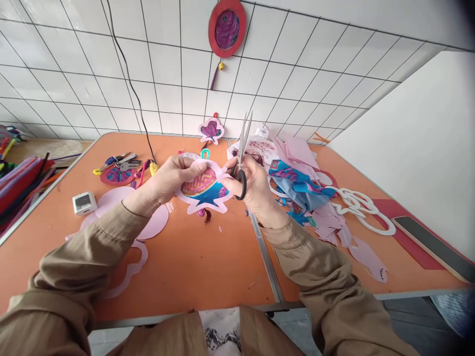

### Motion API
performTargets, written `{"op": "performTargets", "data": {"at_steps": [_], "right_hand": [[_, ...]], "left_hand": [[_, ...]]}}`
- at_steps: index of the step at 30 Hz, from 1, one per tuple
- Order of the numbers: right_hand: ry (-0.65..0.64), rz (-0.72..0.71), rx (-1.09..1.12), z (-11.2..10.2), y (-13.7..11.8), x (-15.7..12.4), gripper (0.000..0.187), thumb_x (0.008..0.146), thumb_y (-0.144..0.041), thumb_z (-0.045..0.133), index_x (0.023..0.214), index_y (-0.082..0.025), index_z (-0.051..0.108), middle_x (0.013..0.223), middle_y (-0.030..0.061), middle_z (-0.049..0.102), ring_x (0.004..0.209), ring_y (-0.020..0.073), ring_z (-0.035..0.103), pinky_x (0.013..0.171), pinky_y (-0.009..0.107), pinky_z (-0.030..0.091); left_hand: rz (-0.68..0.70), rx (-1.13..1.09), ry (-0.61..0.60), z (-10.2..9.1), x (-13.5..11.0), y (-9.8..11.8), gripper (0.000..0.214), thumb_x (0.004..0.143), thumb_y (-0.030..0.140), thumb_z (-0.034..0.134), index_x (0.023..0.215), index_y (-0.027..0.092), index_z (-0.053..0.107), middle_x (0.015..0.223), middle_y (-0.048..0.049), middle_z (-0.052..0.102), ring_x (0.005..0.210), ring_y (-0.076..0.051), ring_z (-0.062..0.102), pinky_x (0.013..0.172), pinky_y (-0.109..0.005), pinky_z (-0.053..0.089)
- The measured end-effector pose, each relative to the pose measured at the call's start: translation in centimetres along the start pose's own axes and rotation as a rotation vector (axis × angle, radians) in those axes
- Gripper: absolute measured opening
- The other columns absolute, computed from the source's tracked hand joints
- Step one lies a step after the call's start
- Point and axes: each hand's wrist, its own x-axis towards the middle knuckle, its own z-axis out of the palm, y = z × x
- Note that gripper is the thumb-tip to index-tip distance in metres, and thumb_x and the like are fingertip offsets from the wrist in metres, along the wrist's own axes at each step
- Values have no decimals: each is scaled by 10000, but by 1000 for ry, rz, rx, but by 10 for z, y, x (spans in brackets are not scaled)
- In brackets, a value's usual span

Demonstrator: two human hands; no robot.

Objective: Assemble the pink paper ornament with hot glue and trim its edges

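Observation:
Between my hands, above the table, is a pink-edged ornament (208, 195) with a blue, gold and purple patterned fabric centre. A teal loop (205, 154) shows at its top, and a dark red tassel (208, 216) shows below it. My left hand (181, 173) pinches its upper left rim, thumb on the front. My right hand (250, 180) has scissors (243, 141) hooked in its fingers, blades pointing up and nearly together. Its thumb and a fingertip also touch the ornament's right rim.
Pink paper scraps (328, 222), blue patterned fabric (297, 180) and white cut-out frames (363, 207) lie at right. Keys (128, 164), a small white device (84, 203) and pink shapes (154, 222) lie at left. A black cable (129, 79) hangs down the tiled wall.

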Motion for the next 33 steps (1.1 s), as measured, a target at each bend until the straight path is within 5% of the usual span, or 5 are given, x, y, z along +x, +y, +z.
{"op": "performTargets", "data": {"at_steps": [5, 9, 12, 24, 33], "right_hand": [[131, -34, 37, -3, 1, 0, 420, 598, -332, 868, 871, -231, 565, 654, -87, 585, 550, 87, 536, 502, 233, 434], [250, -38, 60, -3, 7, 0, 435, 599, -369, 863, 879, -234, 558, 640, -96, 560, 544, 77, 505, 514, 233, 428], [252, -41, 59, -4, 10, 0, 438, 622, -381, 862, 896, -238, 552, 676, -85, 565, 586, 87, 522, 540, 238, 440], [-449, -45, -160, -67, -7, -8, 504, 893, -715, 605, 1038, -233, 630, 912, 58, 637, 850, 219, 604, 793, 395, 508], [-502, 18, -249, -62, -2, -11, 635, 795, -771, 680, 942, -153, 665, 811, 51, 639, 708, 166, 574, 643, 320, 446]], "left_hand": [[47, -156, -117, -7, 6, -4, 608, 652, 714, 846, 763, 120, 779, 655, -80, 699, 602, -211, 701, 549, -293, 555], [22, -271, -198, 0, 11, -24, 448, 639, 496, 946, 869, 132, 820, 713, -72, 756, 588, -190, 712, 570, -287, 596], [-23, -324, -46, 10, 12, -37, 346, 585, 344, 996, 815, 151, 824, 761, -57, 785, 649, -176, 735, 622, -273, 629], [-11, -154, 66, -5, 11, -9, 302, 567, 335, 997, 662, 134, 793, 552, -49, 699, 410, -208, 653, 287, -262, 502], [-27, -41, -15, -14, 10, -5, 266, 681, 363, 941, 676, 154, 777, 563, -41, 696, 389, -175, 623, 314, -249, 473]]}}
